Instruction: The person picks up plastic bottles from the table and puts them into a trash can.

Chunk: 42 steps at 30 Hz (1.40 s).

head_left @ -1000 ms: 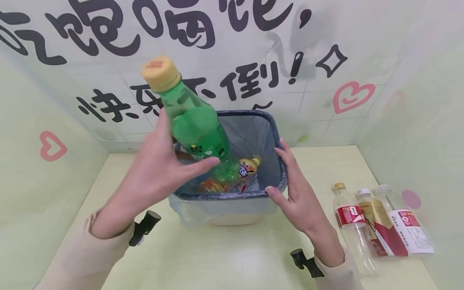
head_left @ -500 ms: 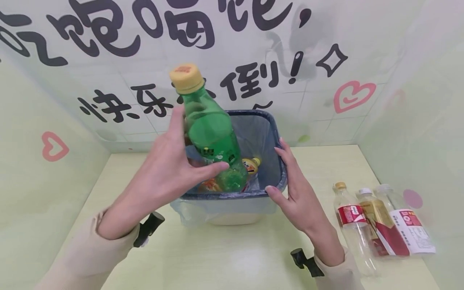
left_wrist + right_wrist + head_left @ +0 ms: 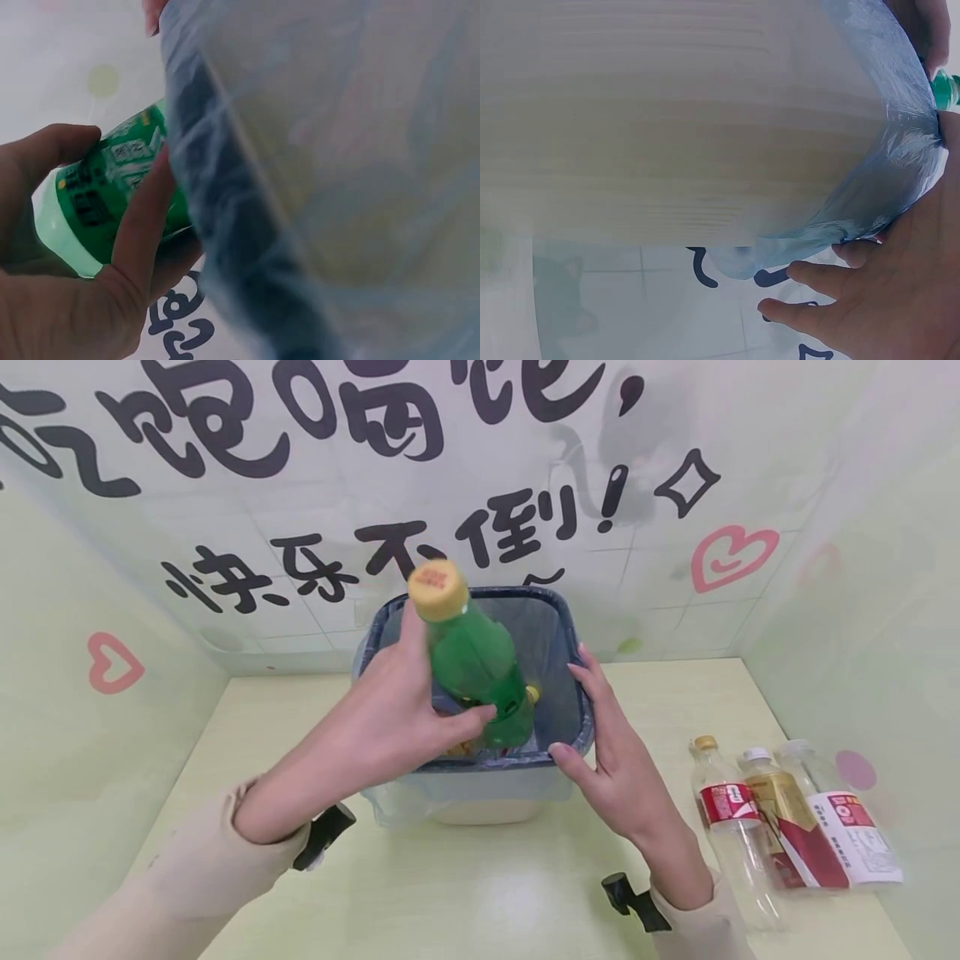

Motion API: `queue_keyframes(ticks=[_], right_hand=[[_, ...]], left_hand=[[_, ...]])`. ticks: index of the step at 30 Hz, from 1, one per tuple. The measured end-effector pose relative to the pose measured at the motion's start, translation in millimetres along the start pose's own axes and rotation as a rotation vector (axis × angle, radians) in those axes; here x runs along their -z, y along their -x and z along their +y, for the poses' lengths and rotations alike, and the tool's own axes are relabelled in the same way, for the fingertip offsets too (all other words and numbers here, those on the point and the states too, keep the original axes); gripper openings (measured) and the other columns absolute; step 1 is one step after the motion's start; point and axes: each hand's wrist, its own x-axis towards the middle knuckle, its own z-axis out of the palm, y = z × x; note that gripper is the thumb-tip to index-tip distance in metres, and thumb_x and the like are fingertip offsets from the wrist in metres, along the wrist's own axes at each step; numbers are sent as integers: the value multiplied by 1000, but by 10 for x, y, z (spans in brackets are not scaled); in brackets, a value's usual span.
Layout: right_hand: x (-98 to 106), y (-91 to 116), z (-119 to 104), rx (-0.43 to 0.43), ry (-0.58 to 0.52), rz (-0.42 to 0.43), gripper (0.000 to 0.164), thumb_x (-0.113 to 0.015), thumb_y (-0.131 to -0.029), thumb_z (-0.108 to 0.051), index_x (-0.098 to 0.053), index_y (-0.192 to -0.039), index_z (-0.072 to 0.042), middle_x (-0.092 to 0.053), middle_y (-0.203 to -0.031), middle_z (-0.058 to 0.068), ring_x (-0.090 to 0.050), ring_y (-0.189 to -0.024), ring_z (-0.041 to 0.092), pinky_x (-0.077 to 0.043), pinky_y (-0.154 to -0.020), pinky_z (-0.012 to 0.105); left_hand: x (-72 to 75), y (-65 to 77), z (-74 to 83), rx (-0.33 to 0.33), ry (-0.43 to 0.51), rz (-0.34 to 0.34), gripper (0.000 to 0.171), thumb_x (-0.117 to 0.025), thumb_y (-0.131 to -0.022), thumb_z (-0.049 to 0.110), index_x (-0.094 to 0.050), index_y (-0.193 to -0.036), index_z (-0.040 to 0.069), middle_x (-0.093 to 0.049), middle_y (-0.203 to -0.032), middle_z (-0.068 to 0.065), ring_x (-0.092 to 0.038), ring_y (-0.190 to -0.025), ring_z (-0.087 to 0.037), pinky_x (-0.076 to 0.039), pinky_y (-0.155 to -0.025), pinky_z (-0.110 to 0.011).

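Observation:
My left hand (image 3: 382, 714) grips a green plastic bottle (image 3: 476, 652) with a yellow cap, tilted with its base down inside a trash bin (image 3: 573, 685). In the left wrist view the fingers wrap round the green bottle (image 3: 90, 195) beside the bagged rim. A bluish plastic liner bag (image 3: 480, 789) covers the bin and hangs over its front. At the bin's right side, my right hand (image 3: 622, 768) holds the rim, thumb at the front corner and fingertips over the right edge. Another bottle's yellow cap (image 3: 532, 695) shows inside; the rest is mostly hidden behind the green bottle.
Three bottles lie side by side on the table (image 3: 465, 893) at the right: one red-labelled bottle (image 3: 731, 810), one gold-and-red bottle (image 3: 795, 818) and one white-labelled bottle (image 3: 855, 827). A wall (image 3: 660, 410) with black lettering stands behind the bin.
My left hand has carried the green bottle to the right and lowered it further into the bin. The right hand has stayed at the rim.

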Motion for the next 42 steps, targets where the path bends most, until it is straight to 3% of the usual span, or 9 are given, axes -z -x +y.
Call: queue_keyframes(ticks=[8,12,15,20,29,32,37,39,42], right_hand=[[-5,-12,1,16,-9,-1,71,-59,-99,-37,-23,-158,-19,-10,-166,-4,-13,-152,19,-21,-117,54],[-8,-15,4,17,-12,-5,71,-59,-99,-36,-23,-157,-19,-9,-166,-3,-13,-151,20,-21,-116,55],[-12,-18,-3,15,-15,-4,71,-59,-99,-35,-23,-158,-20,-9,-166,-4,-13,-151,19,-21,-116,56],[-15,-16,-5,13,-8,-3,71,-58,-99,-36,-23,-158,-19,-9,-166,-4,-14,-151,20,-22,-116,57],[-12,-10,-1,6,-12,2,71,-60,-98,-32,-23,-157,-20,-10,-166,-5,-15,-151,19,-22,-115,57],[-10,-5,-1,2,-14,4,71,-61,-97,-30,-24,-157,-20,-10,-166,-5,-14,-151,19,-22,-116,56],[-8,-2,3,0,-9,10,71,-61,-97,-30,-24,-157,-20,-10,-166,-5,-14,-151,18,-22,-116,56],[-7,-4,1,0,-7,10,71,-60,-97,-31,-24,-157,-20,-10,-166,-5,-14,-151,18,-22,-116,56],[-3,-6,-4,-5,4,7,71,-59,-98,-35,-24,-158,-20,-10,-166,-6,-14,-151,18,-22,-116,56]], left_hand=[[-118,20,-41,-11,-13,-34,82,-84,-79,17,-27,-137,8,-67,-105,-3,-67,-84,-13,-55,-72,-33],[-160,41,-60,26,37,-65,77,-83,-82,22,-29,-136,11,-62,-123,0,-67,-104,-17,-56,-80,-31],[-174,53,-60,46,68,-81,77,-82,-84,26,-29,-138,14,-53,-138,3,-57,-126,-19,-55,-87,-32],[-162,82,-54,16,-5,-75,86,-83,-82,33,-27,-144,15,-53,-139,4,-56,-125,-16,-56,-79,-31],[-101,109,-82,-9,-49,-56,100,-84,-81,34,-17,-155,21,-53,-141,5,-59,-118,-16,-51,-95,-36],[-88,115,-89,-14,-65,-58,101,-83,-82,35,-15,-156,23,-52,-142,6,-62,-112,-15,-53,-92,-35],[-62,140,-119,-30,-93,-69,97,-81,-84,35,-18,-155,21,-50,-144,4,-64,-82,-8,-52,-79,-34],[-47,160,-142,-27,-118,-66,95,-81,-84,38,-20,-155,20,-49,-143,4,-63,-88,-11,-50,-81,-37],[-25,191,-190,5,-164,-49,99,-81,-81,45,-20,-156,22,-46,-145,5,-55,-115,-15,-46,-94,-44]])
